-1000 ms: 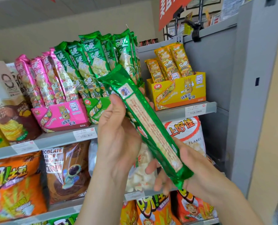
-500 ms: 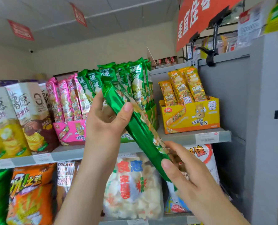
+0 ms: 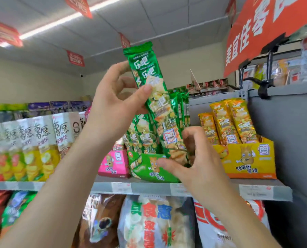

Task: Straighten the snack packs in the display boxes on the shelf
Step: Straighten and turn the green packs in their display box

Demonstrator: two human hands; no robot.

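Note:
A long green snack pack (image 3: pixel 153 97) stands nearly upright, its front facing me and its lower end inside the green display box (image 3: pixel 145 169). My left hand (image 3: pixel 113 104) pinches the pack's upper part between thumb and fingers. My right hand (image 3: pixel 190 161) curls round the pack's lower end at the box's front right corner. More green packs (image 3: pixel 142 138) stand in the box behind. A pink display box (image 3: pixel 113 163) sits to the left, mostly hidden by my left arm. A yellow display box (image 3: pixel 247 158) with yellow packs (image 3: pixel 228 120) sits to the right.
The grey shelf edge (image 3: pixel 149 188) carries price labels. Tall chip packs (image 3: pixel 32 140) fill the shelf to the left. Large snack bags (image 3: pixel 154 224) hang below. A grey panel (image 3: pixel 288 133) closes the right side. A red banner (image 3: pixel 267 27) hangs overhead.
The green pack has been turned from slanted with its back showing to nearly upright with its front showing. Its lower end has gone into the green box. The camera has tilted upward.

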